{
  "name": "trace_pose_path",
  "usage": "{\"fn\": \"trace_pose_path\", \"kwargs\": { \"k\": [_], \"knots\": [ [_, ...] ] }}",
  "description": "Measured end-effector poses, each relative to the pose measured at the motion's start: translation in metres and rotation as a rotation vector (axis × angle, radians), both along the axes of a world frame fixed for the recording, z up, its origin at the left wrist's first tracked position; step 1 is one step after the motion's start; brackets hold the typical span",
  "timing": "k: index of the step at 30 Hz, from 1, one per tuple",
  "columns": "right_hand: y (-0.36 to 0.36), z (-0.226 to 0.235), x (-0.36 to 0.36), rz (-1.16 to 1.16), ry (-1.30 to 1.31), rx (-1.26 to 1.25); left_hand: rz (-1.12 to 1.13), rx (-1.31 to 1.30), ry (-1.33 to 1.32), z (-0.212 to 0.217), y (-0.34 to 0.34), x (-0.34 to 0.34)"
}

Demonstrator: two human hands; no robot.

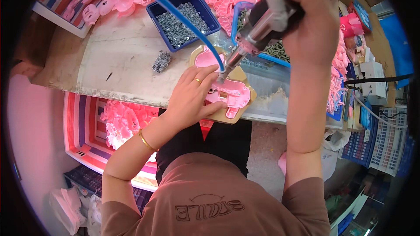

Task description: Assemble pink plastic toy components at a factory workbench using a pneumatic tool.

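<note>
A pink plastic shell [238, 95] lies hollow side up in a tan holding block [238, 74] at the table's front edge. My left hand [186, 94] grips it, the thumb at the shell's near side and the fingers across its middle. In my right hand [313, 30] is a power screwdriver [264, 24], tilted, its silver tip down at the shell beside my left fingertips. Whether the tip touches a screw is hidden. A blue hose [175, 11] runs from the upper left down to the tip. My right fingers are partly cut off by the top edge.
A dark blue bin [214, 28] of small metal parts stands behind the block. Left of it lies a spiky metal clump [162, 62]. Another blue tray [273, 60] holds dark screws. Pink parts [122, 0] pile up at the back, and more fill a striped box [83, 135] below left.
</note>
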State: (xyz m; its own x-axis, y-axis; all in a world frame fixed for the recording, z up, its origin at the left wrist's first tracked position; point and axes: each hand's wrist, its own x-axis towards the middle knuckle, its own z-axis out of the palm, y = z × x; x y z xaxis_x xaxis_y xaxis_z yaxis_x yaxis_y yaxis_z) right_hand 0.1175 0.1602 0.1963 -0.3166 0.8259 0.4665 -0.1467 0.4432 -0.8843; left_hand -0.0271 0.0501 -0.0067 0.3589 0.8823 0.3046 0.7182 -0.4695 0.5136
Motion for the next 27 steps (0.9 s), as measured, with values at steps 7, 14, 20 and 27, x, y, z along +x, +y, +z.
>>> {"fn": "trace_pose_path", "kwargs": {
  "k": [7,14,20,27],
  "knots": [
    [-0.030,-0.030,0.000,0.025,0.196,-0.152,-0.007,0.042,-0.044,0.001,0.000,0.003],
    [-0.044,-0.030,-0.010,-0.092,0.113,-0.162,-0.020,0.012,-0.055,0.001,0.000,0.003],
    [-0.036,-0.031,-0.003,-0.050,0.095,-0.122,-0.009,0.033,-0.097,-0.001,-0.001,0.002],
    [-0.033,-0.046,-0.002,0.004,0.092,-0.037,0.024,0.115,-0.125,-0.002,-0.003,0.005]
  ]
}}
